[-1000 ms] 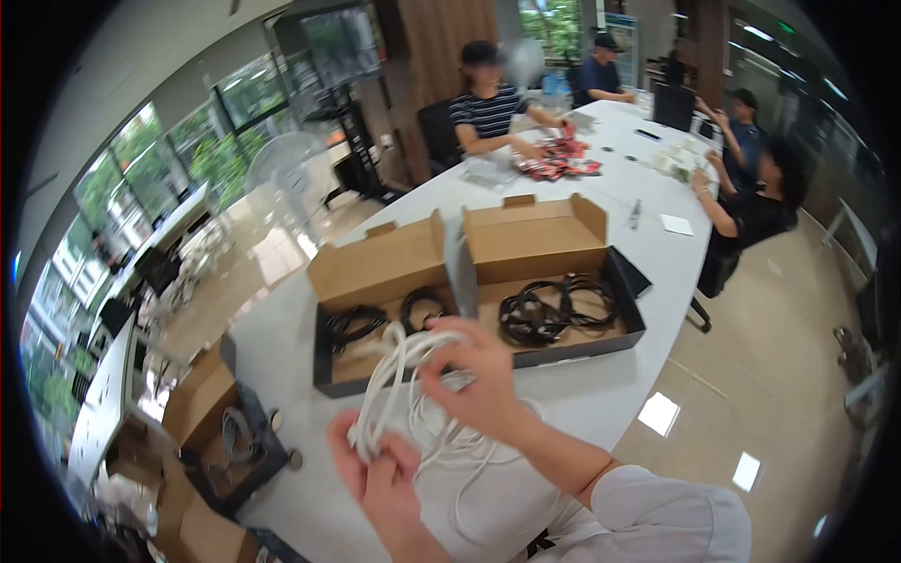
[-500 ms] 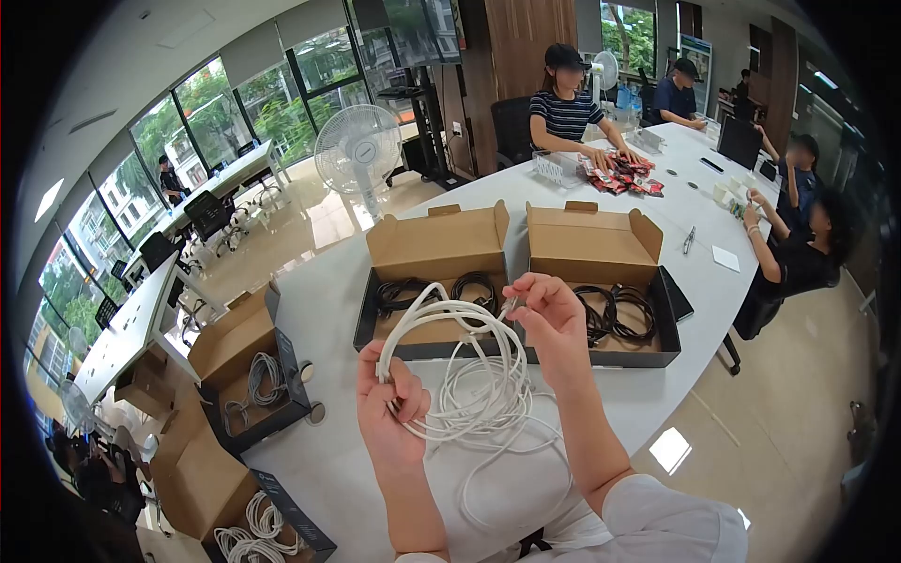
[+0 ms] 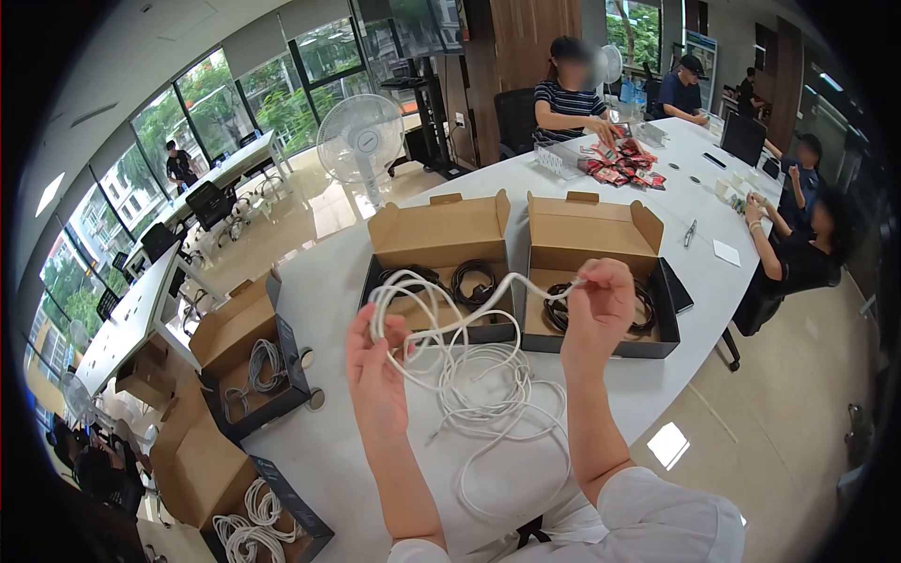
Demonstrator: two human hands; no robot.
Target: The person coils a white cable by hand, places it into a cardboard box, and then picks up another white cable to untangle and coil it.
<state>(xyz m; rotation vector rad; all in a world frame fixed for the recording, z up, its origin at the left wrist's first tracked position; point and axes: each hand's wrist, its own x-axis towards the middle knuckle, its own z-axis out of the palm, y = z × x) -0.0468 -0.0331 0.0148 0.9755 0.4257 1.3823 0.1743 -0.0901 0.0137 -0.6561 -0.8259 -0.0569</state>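
Note:
A loosely looped white cable hangs from my left hand, whose fingers are closed around the loops. My right hand pinches one end of this cable, and a stretch runs between the hands. Below them, more white cable lies in loose coils on the table. Just beyond are two open cardboard boxes, one box behind my left hand and another box behind my right. Coiled black cables lie inside the first, and further black cable in the second.
To the left stand an open box with grey cable and another box with white cables. Across the white table, a person handles red packets. A fan stands behind. Other people sit at right.
My right hand has moved right and slightly up with the cable end, drawing a length away from the loops. My left hand has shifted slightly left and up. The person opposite has moved their hands.

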